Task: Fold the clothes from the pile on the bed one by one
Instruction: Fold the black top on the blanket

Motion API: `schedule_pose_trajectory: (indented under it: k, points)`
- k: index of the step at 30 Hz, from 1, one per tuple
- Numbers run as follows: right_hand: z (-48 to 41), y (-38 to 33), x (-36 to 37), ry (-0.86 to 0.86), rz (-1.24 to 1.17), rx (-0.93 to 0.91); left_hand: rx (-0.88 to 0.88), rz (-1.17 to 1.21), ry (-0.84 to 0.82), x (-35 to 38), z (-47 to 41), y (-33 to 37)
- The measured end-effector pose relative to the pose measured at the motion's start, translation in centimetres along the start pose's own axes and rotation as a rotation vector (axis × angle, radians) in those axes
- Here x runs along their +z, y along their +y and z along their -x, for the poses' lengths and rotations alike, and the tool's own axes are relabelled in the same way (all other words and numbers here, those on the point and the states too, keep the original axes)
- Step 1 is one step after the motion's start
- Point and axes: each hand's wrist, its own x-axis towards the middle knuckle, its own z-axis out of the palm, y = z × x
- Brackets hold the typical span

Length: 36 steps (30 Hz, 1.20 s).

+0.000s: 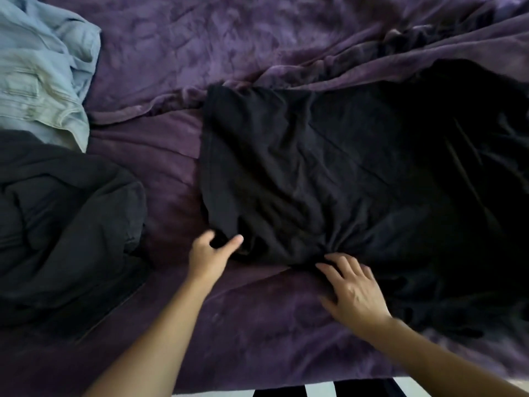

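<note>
Head view: a wide, wrinkled black garment of soft cloth lies spread flat on the purple plush bed cover. It takes up the middle and right of the bed, and its right part falls into deep shadow. The left hand is at the near left corner of the black garment, with thumb and fingers curved round a fold of the fabric there and pinching it. The right hand lies palm down on the near edge of the same garment, fingers spread and straight, pressing the cloth against the bed cover and holding nothing. The fabric bunches into small creases between the two hands.

At the left edge of the bed sits a crumpled dark grey garment. Beyond it, at the far left corner, lies a light blue denim garment touching the grey one. Under the near edge of the bed shows a black-and-white striped surface.
</note>
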Motion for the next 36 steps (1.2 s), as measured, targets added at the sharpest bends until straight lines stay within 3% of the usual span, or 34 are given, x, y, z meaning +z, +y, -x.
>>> schedule_pose_trajectory:
  k: [3,5,8,10,14,17,20,24,26,29,30,33,34,36]
  points:
    - [0.9,2.4,0.7,-0.026,0.092,0.124,0.093,0.039,0.024,0.1,1.2,-0.2]
    - [0.7,4.2,0.1,0.053,0.068,0.178,0.076,0.211,0.076,-0.3,1.4,1.2]
    - [-0.8,5.5,-2.1,0.140,-0.206,0.423,0.012,0.550,0.135,-1.1,1.0,4.3]
    - [-1.9,6.6,-4.1,0.165,-0.389,0.528,-0.021,0.619,0.149,-2.1,1.0,5.8]
    - [-0.3,7.3,-7.6,0.002,-0.332,0.451,-0.201,0.387,0.099,-3.9,2.5,4.9]
    - [2.4,6.3,-7.2,-0.060,-0.020,0.395,-0.399,0.135,-0.152,-6.0,4.2,2.3]
    - [4.8,6.8,-6.4,-0.038,0.087,0.457,-0.442,-0.189,-0.340,-8.1,5.0,-0.1]
    - [8.4,8.3,-6.0,-0.056,0.047,0.621,-0.298,-0.764,-0.282,-9.5,4.8,-2.1]
    - [10.1,8.5,-6.2,0.028,-0.074,0.651,-0.170,-0.958,-0.202,-9.3,4.7,-2.4]
    - [10.8,7.8,-6.9,0.228,-0.246,0.600,0.266,-0.860,0.045,-6.5,5.7,-1.0]
    - [10.5,7.5,-7.2,0.209,-0.313,0.575,0.399,-0.802,0.055,-4.7,6.6,0.0]
    - [9.2,7.1,-7.6,-0.097,-0.657,0.568,0.644,-0.754,-0.141,1.6,9.6,2.7]
    - [9.1,7.5,-7.4,-0.095,-0.718,0.590,0.696,-0.768,-0.229,3.7,10.6,3.2]
    - [9.8,9.3,-7.0,0.174,-0.588,0.646,0.822,-0.825,-0.344,7.6,12.4,3.5]
